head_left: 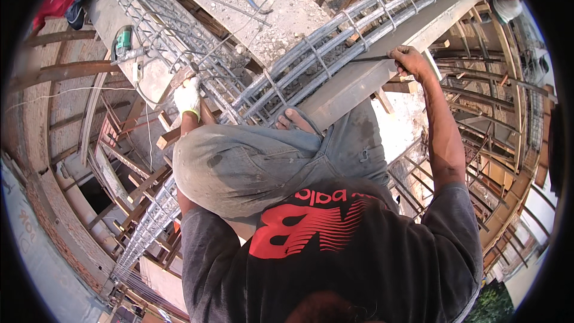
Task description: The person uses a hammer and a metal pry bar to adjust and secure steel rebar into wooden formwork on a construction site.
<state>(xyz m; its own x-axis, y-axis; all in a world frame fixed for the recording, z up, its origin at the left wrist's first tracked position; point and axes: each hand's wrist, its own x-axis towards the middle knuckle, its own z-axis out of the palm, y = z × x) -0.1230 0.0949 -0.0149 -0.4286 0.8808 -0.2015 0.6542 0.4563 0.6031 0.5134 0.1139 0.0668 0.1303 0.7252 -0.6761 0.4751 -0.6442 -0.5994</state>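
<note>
Here, the gloved left hand grips a wooden-handled tool at the rebar cage; the right hand is closed on a thin steel rod.

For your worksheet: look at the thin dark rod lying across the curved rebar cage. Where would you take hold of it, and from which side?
Probably the near end, from the worker's right. The thin dark rod lies crosswise over the rebar cage, its far tip among the bars, so only the outer end by the concrete beam is free. The right hand already closes there, over it; the gloved left hand is on the cage, apart.
</note>
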